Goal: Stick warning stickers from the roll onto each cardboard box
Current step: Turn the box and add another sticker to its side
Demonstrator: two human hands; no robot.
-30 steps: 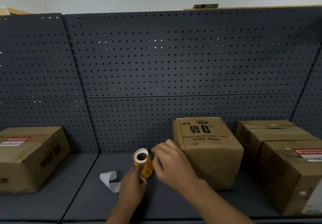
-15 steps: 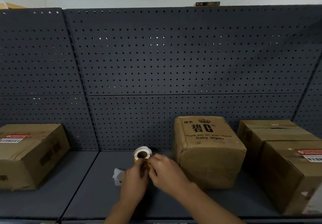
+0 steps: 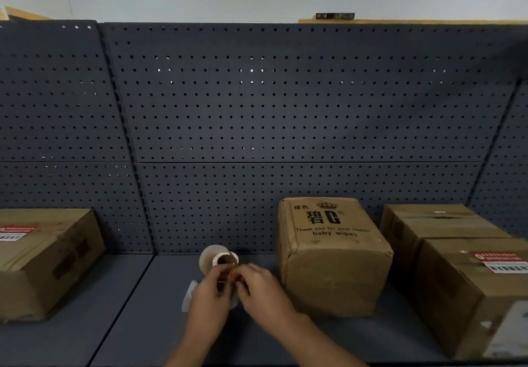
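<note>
My left hand [image 3: 210, 299] grips the sticker roll [image 3: 217, 259], a white roll with a brown core and orange-red stickers, held above the grey shelf. My right hand [image 3: 258, 291] pinches a sticker edge at the roll's right side; the pinch itself is partly hidden by fingers. A white backing strip [image 3: 189, 298] hangs left of my left hand. The baby wipes box [image 3: 331, 255] stands right of my hands, with no sticker visible. The left box [image 3: 45, 261] and the near right box [image 3: 468, 295] each carry a red and white sticker. Another box [image 3: 437, 223] sits behind it.
A dark perforated back panel [image 3: 285, 115] rises behind the shelf [image 3: 125, 309]. A shelf divider seam runs down left of my hands. A small dark object [image 3: 335, 16] lies on a wooden ledge at the top.
Both hands have closed in on the roll, with the right fingers now at its sticker edge. The backing strip has shifted right, close behind my left hand. The view tilted slightly.
</note>
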